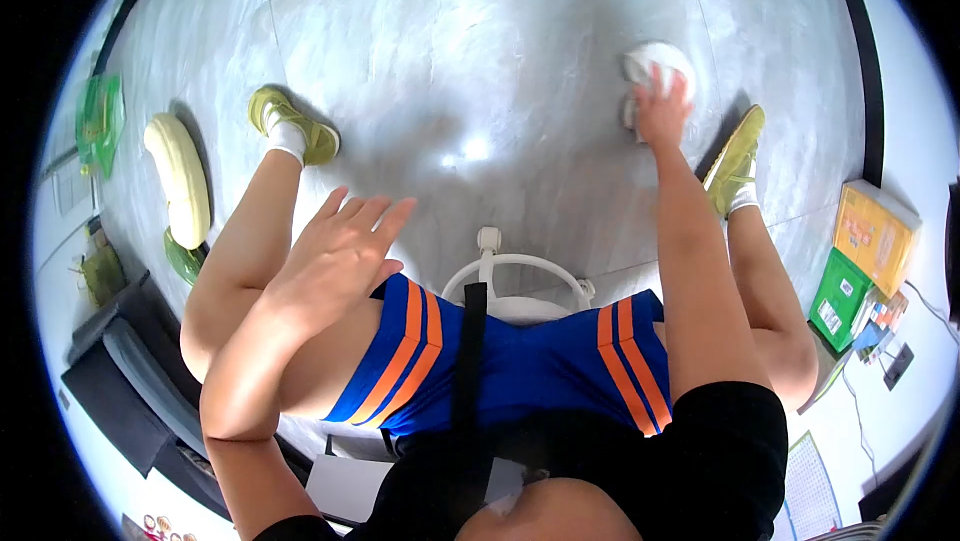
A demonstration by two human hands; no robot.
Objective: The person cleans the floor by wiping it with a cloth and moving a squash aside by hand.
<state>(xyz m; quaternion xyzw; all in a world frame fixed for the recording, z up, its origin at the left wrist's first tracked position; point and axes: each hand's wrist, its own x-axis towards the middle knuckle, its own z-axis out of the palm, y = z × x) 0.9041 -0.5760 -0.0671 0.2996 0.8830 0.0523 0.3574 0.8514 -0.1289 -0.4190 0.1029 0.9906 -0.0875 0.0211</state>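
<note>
My right hand point(663, 113) reaches down to the grey floor, over a crumpled white cloth point(660, 57). Its fingers lie across the cloth and are slightly blurred, and part of the cloth shows on the left of the hand. In the air above my left thigh is my left hand point(338, 251), palm down with fingers spread, holding nothing. Below me, a white wheeled seat base point(487, 259) shows between my legs.
My shoes point(318, 136) stand wide apart on the floor point(450, 31). At left are a long pale cushion-like object point(180, 181), a green bag point(100, 121) and a dark chair point(140, 381). A yellow box point(872, 236) and a green box point(840, 298) are at right.
</note>
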